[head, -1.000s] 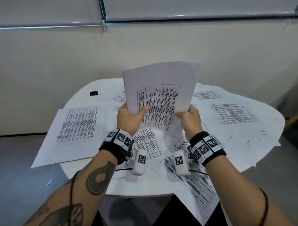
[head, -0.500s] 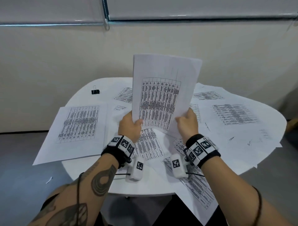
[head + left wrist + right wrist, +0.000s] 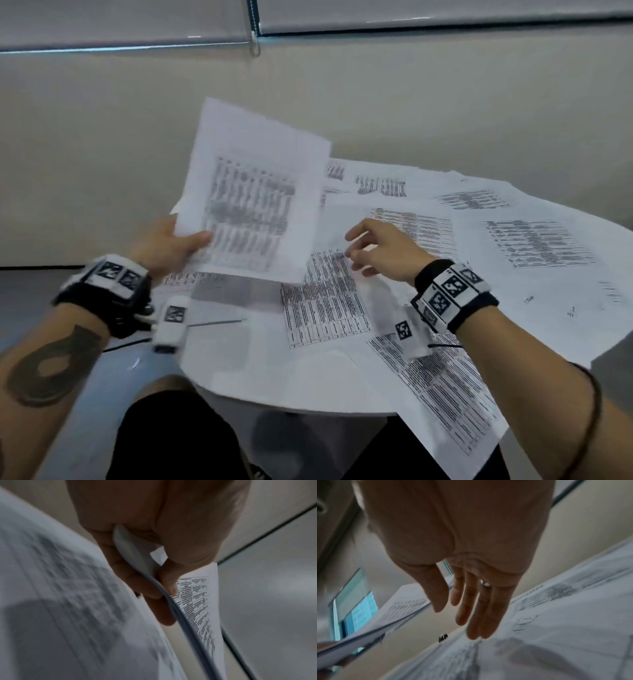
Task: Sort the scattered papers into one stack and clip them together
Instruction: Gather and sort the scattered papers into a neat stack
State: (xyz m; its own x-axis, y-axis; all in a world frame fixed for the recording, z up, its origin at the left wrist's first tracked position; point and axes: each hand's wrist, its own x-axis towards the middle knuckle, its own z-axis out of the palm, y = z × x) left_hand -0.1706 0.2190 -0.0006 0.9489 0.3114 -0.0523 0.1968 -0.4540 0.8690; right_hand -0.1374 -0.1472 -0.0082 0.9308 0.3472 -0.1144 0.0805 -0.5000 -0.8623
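The left hand (image 3: pixel 161 245) is up in the air at the left, over the near left edge of the round white table (image 3: pixel 274 387). Its thumb and fingers pinch the bottom corner of a stack of papers (image 3: pixel 253 192), which stands up and leans to the left. The right hand (image 3: pixel 380 251) is flat, palm down, with fingers spread and holding nothing. It floats just above the loose papers (image 3: pixel 325 301) that lie all over the table, to the right of the stack.

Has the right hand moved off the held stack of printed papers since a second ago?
Yes. The right hand has let go and moved rightward, over the white round table, while the left hand grips the held stack of printed papers.
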